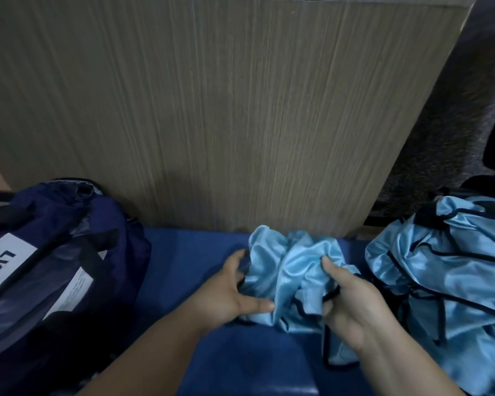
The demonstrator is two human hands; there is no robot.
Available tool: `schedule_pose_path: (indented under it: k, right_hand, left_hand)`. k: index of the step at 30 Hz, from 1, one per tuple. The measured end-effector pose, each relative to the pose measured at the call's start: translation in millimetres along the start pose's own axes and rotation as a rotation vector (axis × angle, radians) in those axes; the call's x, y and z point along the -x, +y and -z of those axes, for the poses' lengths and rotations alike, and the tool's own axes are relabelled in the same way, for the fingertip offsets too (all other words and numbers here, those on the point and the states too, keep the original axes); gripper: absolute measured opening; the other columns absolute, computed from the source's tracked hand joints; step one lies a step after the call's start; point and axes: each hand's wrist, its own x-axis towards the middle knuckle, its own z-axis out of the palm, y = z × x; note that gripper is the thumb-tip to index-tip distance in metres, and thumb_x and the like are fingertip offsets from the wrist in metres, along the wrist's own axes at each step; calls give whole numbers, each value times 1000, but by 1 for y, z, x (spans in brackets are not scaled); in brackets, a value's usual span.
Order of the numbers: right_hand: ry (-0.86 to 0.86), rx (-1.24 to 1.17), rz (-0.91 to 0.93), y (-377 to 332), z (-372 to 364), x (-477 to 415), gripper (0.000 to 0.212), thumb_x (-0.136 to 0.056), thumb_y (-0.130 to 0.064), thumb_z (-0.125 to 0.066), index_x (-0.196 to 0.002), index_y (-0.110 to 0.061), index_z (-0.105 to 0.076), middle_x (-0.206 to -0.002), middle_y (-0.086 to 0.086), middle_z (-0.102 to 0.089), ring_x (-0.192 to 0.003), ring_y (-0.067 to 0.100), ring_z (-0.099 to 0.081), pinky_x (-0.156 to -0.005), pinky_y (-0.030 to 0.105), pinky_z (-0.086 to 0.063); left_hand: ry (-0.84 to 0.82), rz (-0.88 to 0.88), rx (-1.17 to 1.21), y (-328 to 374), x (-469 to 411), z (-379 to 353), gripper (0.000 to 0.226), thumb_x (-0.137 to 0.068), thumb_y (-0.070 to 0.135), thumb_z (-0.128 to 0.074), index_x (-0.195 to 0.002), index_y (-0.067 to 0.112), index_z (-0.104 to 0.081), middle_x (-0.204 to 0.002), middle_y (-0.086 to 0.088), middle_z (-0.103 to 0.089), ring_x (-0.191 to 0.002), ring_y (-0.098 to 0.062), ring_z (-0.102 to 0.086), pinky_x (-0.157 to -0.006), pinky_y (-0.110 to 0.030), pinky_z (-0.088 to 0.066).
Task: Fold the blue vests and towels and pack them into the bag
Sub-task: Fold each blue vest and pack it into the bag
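Observation:
A crumpled light-blue vest (290, 270) with black trim lies bunched on the blue surface (183, 261) in front of me. My left hand (229, 292) grips its left side, fingers curled into the fabric. My right hand (346, 298) grips its right side, thumb on top of the cloth. A pile of more light-blue vests (446, 267) sits at the right. The dark navy bag (55, 252) with white labels stands at the left, its top toward the wall.
A wood-grain panel (212, 110) rises directly behind the blue surface. A dark grey textured surface (463, 124) shows at the upper right beyond the panel's edge.

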Motion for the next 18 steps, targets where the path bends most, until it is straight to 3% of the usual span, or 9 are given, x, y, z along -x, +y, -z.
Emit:
schedule_pose_path:
  k: [3, 5, 9, 11, 13, 15, 16, 18]
  right_hand:
    - [-126, -204, -19, -11, 5, 2, 37, -96, -28, -52, -115, 0, -67, -113, 18, -70, -95, 28, -72, -77, 41, -60]
    - [-178, -247, 14, -15, 13, 0, 48, -95, -41, -51, -105, -1, -75, -115, 18, -70, -99, 29, -71, -80, 44, -59]
    - [-377, -52, -1, -17, 20, 4, 67, -75, -59, -70, -124, -15, -66, -134, 15, -60, -124, 35, -57, -103, 54, -43]
    - [-485, 123, -37, -11, 22, 4, 78, -56, -55, -88, -122, -17, -69, -131, 14, -62, -123, 34, -58, -101, 51, -47]
    - [-486, 275, -62, -3, 23, 5, 81, -40, -42, -97, -109, -6, -74, -116, 17, -69, -108, 32, -67, -90, 42, -55]
    - [-431, 409, -35, 4, 21, 7, 63, -47, -18, -91, -103, 1, -70, -97, 17, -74, -88, 26, -72, -74, 32, -58]
    - [-413, 462, -6, 6, 18, 9, 52, -55, -10, -84, -104, 1, -68, -94, 16, -74, -85, 26, -73, -73, 32, -58]
    - [-332, 551, 59, 9, 17, 8, 47, -62, -10, -77, -107, -2, -69, -100, 16, -74, -95, 33, -71, -86, 43, -57]
  left_hand:
    - [134, -35, -175, -5, -6, -5, 37, -83, 19, -77, -116, 17, -59, -102, 5, -74, -92, -6, -70, -84, -31, -58]
    - [203, -70, -148, -3, -7, -8, 18, -90, 21, -69, -106, 12, -66, -98, 0, -75, -92, -15, -71, -89, -39, -56]
    - [255, -122, 115, 13, -3, -11, 16, -96, 22, -58, -108, 14, -65, -97, -4, -76, -91, -19, -72, -73, -28, -56]
    - [268, -132, 182, 18, -2, -13, 16, -98, 23, -54, -109, 18, -66, -96, -2, -76, -89, -16, -72, -70, -23, -54]
    - [240, -127, 270, 21, -2, -15, 19, -100, 22, -50, -112, 18, -65, -100, -3, -75, -91, -17, -72, -71, -26, -56]
    - [188, -119, 369, 24, -2, -19, 21, -101, 22, -48, -113, 17, -65, -102, -6, -75, -91, -21, -71, -72, -31, -57]
    - [158, -118, 409, 26, -1, -20, 22, -101, 22, -47, -113, 17, -65, -100, -7, -74, -87, -20, -71, -68, -31, -56]
    - [101, -116, 473, 28, 0, -21, 23, -102, 22, -46, -114, 18, -64, -92, -5, -73, -74, -15, -67, -57, -27, -51]
